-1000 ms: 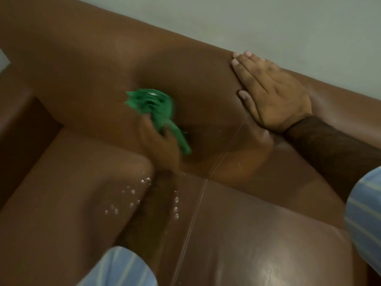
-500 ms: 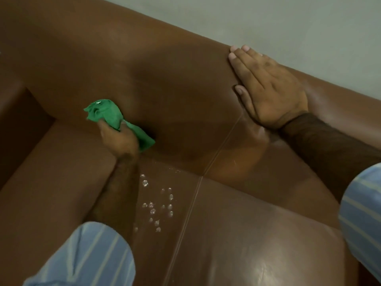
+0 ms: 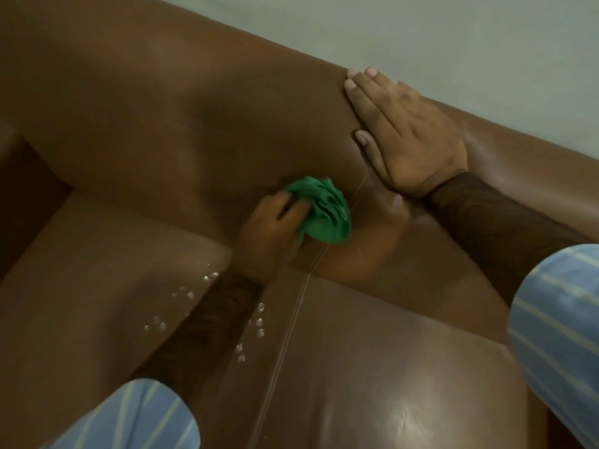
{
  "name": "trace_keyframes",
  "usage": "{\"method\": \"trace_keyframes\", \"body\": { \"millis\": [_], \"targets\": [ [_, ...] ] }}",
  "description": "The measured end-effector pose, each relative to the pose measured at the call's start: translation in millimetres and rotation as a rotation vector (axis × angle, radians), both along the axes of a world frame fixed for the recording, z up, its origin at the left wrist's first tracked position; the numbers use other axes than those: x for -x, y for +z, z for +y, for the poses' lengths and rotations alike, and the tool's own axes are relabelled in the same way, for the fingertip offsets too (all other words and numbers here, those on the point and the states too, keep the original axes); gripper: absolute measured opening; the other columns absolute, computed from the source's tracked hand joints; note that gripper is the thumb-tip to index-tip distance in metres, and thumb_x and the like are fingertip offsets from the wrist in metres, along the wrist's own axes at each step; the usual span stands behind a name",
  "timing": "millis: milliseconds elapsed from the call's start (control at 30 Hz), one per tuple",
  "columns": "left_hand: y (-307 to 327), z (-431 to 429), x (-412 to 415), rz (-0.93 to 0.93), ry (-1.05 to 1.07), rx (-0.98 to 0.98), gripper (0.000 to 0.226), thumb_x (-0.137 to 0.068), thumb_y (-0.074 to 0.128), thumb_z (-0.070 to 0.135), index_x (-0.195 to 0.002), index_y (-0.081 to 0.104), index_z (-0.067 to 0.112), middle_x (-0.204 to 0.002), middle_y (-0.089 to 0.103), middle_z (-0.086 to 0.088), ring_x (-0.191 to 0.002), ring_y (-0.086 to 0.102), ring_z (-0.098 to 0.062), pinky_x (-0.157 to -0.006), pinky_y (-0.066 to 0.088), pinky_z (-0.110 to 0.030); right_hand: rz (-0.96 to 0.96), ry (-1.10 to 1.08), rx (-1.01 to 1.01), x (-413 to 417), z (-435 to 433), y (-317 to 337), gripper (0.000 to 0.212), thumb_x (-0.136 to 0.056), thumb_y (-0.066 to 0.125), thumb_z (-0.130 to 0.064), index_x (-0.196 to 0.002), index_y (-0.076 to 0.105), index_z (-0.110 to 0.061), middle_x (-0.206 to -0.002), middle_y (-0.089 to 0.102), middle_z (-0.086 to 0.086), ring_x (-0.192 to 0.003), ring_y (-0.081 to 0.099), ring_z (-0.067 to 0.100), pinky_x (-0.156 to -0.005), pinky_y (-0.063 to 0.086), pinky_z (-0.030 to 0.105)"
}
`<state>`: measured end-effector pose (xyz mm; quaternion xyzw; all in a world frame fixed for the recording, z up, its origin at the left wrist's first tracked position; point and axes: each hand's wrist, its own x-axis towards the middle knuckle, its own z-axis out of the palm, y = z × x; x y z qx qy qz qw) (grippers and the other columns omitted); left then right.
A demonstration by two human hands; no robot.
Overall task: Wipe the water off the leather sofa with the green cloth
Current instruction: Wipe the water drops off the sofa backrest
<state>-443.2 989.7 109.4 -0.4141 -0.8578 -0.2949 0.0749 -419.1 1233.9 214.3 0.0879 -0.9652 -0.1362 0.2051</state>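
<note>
Brown leather sofa [image 3: 136,131] fills the view, backrest above, seat cushions below, pale wall [image 3: 453,43] behind it. Your left hand [image 3: 269,231] is clenched on the green cloth [image 3: 324,212], which is bunched into a wad and pressed against the lower backrest, right at the seam between the two back panels and just above the crease where back meets seat. Fingers wrap the wad's left side (slightly blurred, so the exact grip is hard to read). Your right hand [image 3: 405,134] lies flat and released on the upper backrest, palm down, fingers together and reaching to the top edge near the wall; it holds nothing. Cloth and right hand sit near each other but apart. Water drops [image 3: 188,294] bead on the seat cushion on both sides of your left forearm, a scatter to its left and a short string to its right by the seat seam. Striped blue sleeves [image 3: 557,325] show at both lower corners.
</note>
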Motion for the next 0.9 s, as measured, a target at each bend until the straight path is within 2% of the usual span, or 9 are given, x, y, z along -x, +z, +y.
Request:
{"method": "trace_keyframes", "body": {
  "millis": [100, 233, 333, 500, 567, 667, 767, 833, 900],
  "targets": [
    [-3, 12, -12, -0.015, 0.111, -0.07, 0.036, -0.078, 0.06, 0.0, -0.113, 0.066, 0.003, -0.106, 0.065, -0.026, -0.091, 0.064, -0.042, -0.08, 0.056, -0.046, -0.006, -0.014, -0.005, 0, -1, 0, 0.056, -0.117, 0.031, -0.033, -0.164, 0.035, -0.003, -0.17, 0.037, 0.014, -0.158, 0.038, 0.032, -0.13, 0.033, 0.044],
    [-20, 51, -52, 0.155, -0.204, 0.011, 0.02, -0.086, 0.064, 0.011, -0.103, 0.071, 0.014, -0.095, 0.07, -0.01, -0.075, 0.061, -0.029, -0.068, 0.054, -0.04, 0.002, -0.005, 0.006, -1, 0, 1, 0.056, -0.117, 0.032, -0.033, -0.163, 0.037, -0.003, -0.17, 0.039, 0.014, -0.158, 0.039, 0.031, -0.129, 0.035, 0.045],
    [-34, 60, -69, 0.272, -0.437, 0.197, 0.016, -0.084, 0.06, 0.009, -0.095, 0.07, 0.015, -0.092, 0.069, -0.002, -0.073, 0.059, -0.022, -0.06, 0.053, -0.036, 0.002, -0.006, 0.007, -1, 0, 2, 0.056, -0.117, 0.031, -0.034, -0.163, 0.036, -0.002, -0.169, 0.038, 0.015, -0.157, 0.039, 0.033, -0.13, 0.034, 0.045],
    [-42, 59, -61, 0.35, -0.56, 0.307, 0.017, -0.082, 0.06, 0.01, -0.093, 0.072, 0.018, -0.095, 0.07, 0.003, -0.081, 0.063, -0.018, -0.064, 0.054, -0.032, -0.008, -0.013, 0.006, -2, 0, 2, 0.056, -0.117, 0.032, -0.033, -0.163, 0.036, -0.002, -0.169, 0.039, 0.015, -0.157, 0.039, 0.033, -0.128, 0.036, 0.047],
    [-37, 42, -47, 0.38, -0.533, 0.272, 0.019, -0.082, 0.059, 0.016, -0.092, 0.073, 0.023, -0.096, 0.072, 0.006, -0.081, 0.066, -0.018, -0.064, 0.056, -0.031, -0.007, -0.009, 0.011, -2, -2, 4, 0.056, -0.117, 0.033, -0.032, -0.163, 0.037, -0.002, -0.169, 0.039, 0.015, -0.157, 0.04, 0.033, -0.128, 0.036, 0.047],
    [-24, 8, -8, 0.227, -0.265, 0.119, 0.027, -0.085, 0.05, 0.023, -0.106, 0.065, 0.02, -0.102, 0.072, -0.011, -0.086, 0.067, -0.033, -0.075, 0.059, -0.043, -0.008, -0.026, 0.012, -2, -3, 4, 0.056, -0.116, 0.032, -0.033, -0.163, 0.037, -0.004, -0.17, 0.039, 0.013, -0.157, 0.04, 0.031, -0.129, 0.035, 0.045],
    [-24, -37, 49, 0.133, 0.262, -0.01, 0.04, -0.084, 0.058, 0.011, -0.122, 0.052, 0.0, -0.114, 0.06, -0.034, -0.103, 0.06, -0.051, -0.09, 0.053, -0.057, -0.027, -0.02, 0.015, 0, -3, 3, 0.056, -0.116, 0.031, -0.034, -0.164, 0.035, -0.005, -0.171, 0.037, 0.012, -0.158, 0.038, 0.03, -0.13, 0.033, 0.044],
    [-25, -58, 76, -0.102, 0.601, -0.173, 0.046, -0.085, 0.051, 0.009, -0.126, 0.047, -0.012, -0.12, 0.053, -0.037, -0.113, 0.051, -0.051, -0.1, 0.043, -0.052, -0.031, -0.024, 0.019, 0, -3, 3, 0.057, -0.116, 0.03, -0.034, -0.165, 0.034, -0.005, -0.171, 0.036, 0.012, -0.159, 0.037, 0.031, -0.131, 0.033, 0.044],
    [-26, -58, 82, -0.299, 0.834, -0.367, 0.047, -0.085, 0.048, 0.004, -0.128, 0.042, -0.012, -0.124, 0.05, -0.034, -0.119, 0.047, -0.044, -0.104, 0.034, -0.041, -0.027, -0.024, 0.02, -2, -2, 3, 0.056, -0.116, 0.031, -0.034, -0.164, 0.035, -0.004, -0.171, 0.036, 0.012, -0.158, 0.038, 0.031, -0.13, 0.033, 0.045]
  ]
}}
